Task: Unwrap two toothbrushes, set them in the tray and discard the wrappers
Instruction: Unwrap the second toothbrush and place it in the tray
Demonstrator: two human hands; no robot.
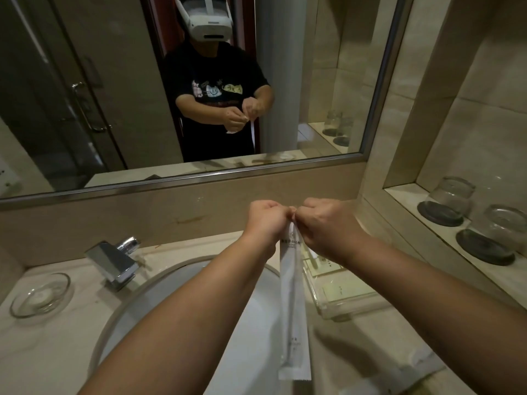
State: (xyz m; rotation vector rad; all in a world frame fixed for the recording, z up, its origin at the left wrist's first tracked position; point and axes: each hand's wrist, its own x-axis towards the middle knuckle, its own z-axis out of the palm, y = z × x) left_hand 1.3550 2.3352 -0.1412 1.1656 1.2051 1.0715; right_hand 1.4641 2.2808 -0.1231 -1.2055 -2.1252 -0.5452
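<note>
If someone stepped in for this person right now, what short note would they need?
Left hand and right hand: both pinch the top of the wrapper, which hangs over the sink.
Toothbrush: sealed inside the wrapper.
Tray: clear, right of the sink; its contents are unclear.
Done: nothing I can confirm.
Left: tear open, put the brush in the tray, bin the wrapper; a second toothbrush is not in view.
</note>
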